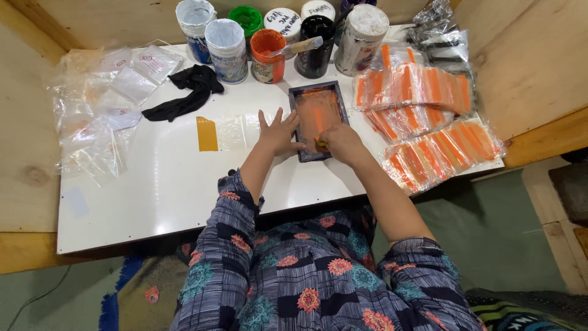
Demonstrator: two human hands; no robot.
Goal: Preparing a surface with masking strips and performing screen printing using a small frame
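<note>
The small dark-framed printing screen (pixel 318 120) lay on the white table (pixel 159 184), boxed in by paint jars (pixel 269 40) behind and heaped orange-printed bags (pixel 422 116) just to its right, with bare tabletop only to the left and toward the near edge. Its mesh was coated orange, streaked lighter down the middle. The left hand (pixel 278 132) lay flat, fingers spread, against the frame's left edge; the right hand (pixel 342 142) was clenched on a small yellow-tipped tool (pixel 321 144) at the frame's near end.

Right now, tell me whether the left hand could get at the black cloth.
Probably yes. The left hand lies flat beside the dark frame, holding nothing, and bare white table runs between it and the black cloth; only flat clear bags lie there.
</note>
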